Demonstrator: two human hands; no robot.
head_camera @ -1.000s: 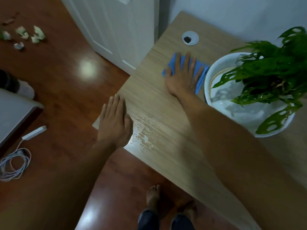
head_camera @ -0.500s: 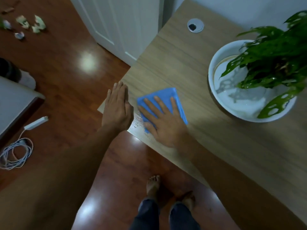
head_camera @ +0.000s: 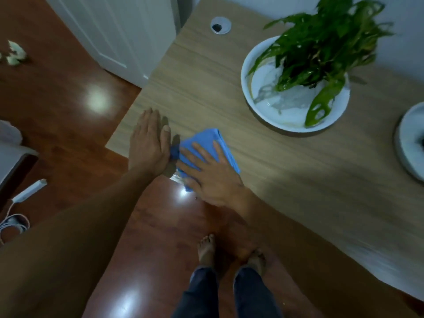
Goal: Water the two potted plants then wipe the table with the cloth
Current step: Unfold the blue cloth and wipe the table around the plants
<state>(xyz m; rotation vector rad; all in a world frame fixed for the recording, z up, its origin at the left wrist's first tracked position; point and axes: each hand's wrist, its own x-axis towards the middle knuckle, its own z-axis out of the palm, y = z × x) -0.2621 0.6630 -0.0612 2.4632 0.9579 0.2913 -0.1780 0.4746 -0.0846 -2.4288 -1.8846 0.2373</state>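
- Nearest the camera, two bare feet [head_camera: 207, 249] stand on the glossy wooden floor [head_camera: 68, 106], with dark trouser legs below them in view.
- The right hand [head_camera: 212, 174] lies flat with fingers spread on the blue cloth [head_camera: 214, 140], pressing it onto the table [head_camera: 286, 180] at the near edge; it grips nothing.
- The cloth's lower corner hangs slightly past the table edge, under the heel of that hand.
- The left hand [head_camera: 148, 145] rests palm-down with fingers straight and together on the table's near-left corner, just beside the cloth; its thumb side seems to touch the cloth's dark bunched end, though shadow blurs that contact.
- Farther back, a potted plant [head_camera: 321, 44] with green leaves stands in a white bowl-shaped pot [head_camera: 257, 109] that holds water.
- At the right edge, part of a second white pot [head_camera: 408, 143] shows, well apart from the cloth.
- At the far end, a round cable grommet [head_camera: 220, 24] sits in the table.
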